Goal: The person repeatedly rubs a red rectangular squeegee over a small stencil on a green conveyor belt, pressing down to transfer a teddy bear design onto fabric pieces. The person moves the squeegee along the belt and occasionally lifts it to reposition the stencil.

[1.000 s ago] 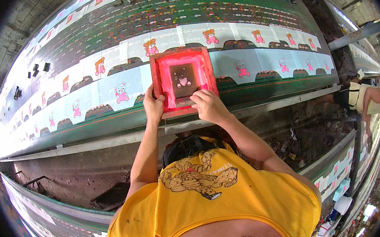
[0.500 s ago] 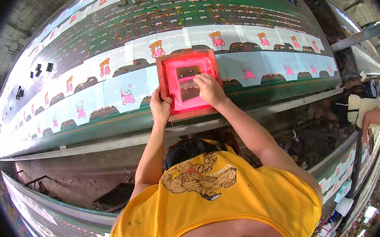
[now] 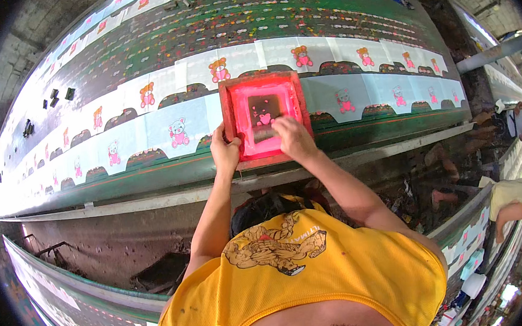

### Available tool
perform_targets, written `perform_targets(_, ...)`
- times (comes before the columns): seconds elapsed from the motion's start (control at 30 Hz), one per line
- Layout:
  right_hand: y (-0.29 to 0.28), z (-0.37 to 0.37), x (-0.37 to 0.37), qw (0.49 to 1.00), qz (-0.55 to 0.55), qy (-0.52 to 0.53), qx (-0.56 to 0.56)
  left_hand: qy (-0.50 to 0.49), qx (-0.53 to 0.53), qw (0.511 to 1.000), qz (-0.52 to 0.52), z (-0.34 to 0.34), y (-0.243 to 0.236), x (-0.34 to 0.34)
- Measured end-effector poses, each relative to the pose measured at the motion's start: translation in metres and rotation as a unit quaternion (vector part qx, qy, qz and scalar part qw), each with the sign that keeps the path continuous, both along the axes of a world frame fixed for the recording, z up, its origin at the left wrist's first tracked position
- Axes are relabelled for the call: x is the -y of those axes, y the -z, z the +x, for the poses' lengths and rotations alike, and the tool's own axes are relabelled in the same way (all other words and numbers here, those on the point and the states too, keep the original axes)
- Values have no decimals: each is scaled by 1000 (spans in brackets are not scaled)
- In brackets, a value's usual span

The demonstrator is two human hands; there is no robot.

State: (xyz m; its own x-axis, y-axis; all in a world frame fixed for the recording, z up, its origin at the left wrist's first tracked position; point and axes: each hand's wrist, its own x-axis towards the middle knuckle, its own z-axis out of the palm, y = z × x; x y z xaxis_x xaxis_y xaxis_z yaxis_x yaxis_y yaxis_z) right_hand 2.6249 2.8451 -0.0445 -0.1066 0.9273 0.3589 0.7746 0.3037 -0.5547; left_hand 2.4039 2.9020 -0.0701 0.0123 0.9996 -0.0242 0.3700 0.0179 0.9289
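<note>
A screen-printing frame point(image 3: 226, 107) with red wooden sides lies on pale blue fabric pieces along the near edge of the long table. Bright pink ink coats the inside border, and a dark mesh window point(image 3: 264, 105) in the middle shows small pink shapes. My left hand point(image 3: 226, 152) is closed round the frame's left side, near its lower corner. Inside the frame, my right hand point(image 3: 296, 139) is closed on a squeegee point(image 3: 264, 133), which is partly hidden by the fingers and slightly blurred, low on the mesh.
Pale blue pieces point(image 3: 141, 136) with pink bear prints run along both sides of the frame. Beyond them is a white row point(image 3: 194, 72) with brown bears. Small dark blocks point(image 3: 69, 93) sit on the table at left. Another person point(image 3: 512, 200) bends at far right beside another printed table.
My right hand has moved toward me across the mesh with the squeegee, uncovering pink shapes in the window. My left hand stays on the frame. The other person at right has shifted lower.
</note>
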Motion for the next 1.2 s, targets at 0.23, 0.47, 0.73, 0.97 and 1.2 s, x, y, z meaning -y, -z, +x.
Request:
perform_targets(0.23, -33, 11, 57, 997, -67, -30, -39, 3, 12, 998, -57, 5, -14, 1)
perform_targets(0.47, -14, 97, 72, 931, -115, 291, -190, -22, 121, 992, 19, 46, -37, 13)
perform_targets(0.73, -21, 214, 163, 832, -97, 336, -431, 86, 131, 987, 28, 195, -72, 61)
perform_targets(0.97, -37, 289, 266, 745, -16, 450, -493, 203, 112, 972, 38, 333, -68, 122)
perform_targets(1.2, -36, 348, 378, 670, 59, 522, -525, 336, 138, 931, 38, 450, -44, 199)
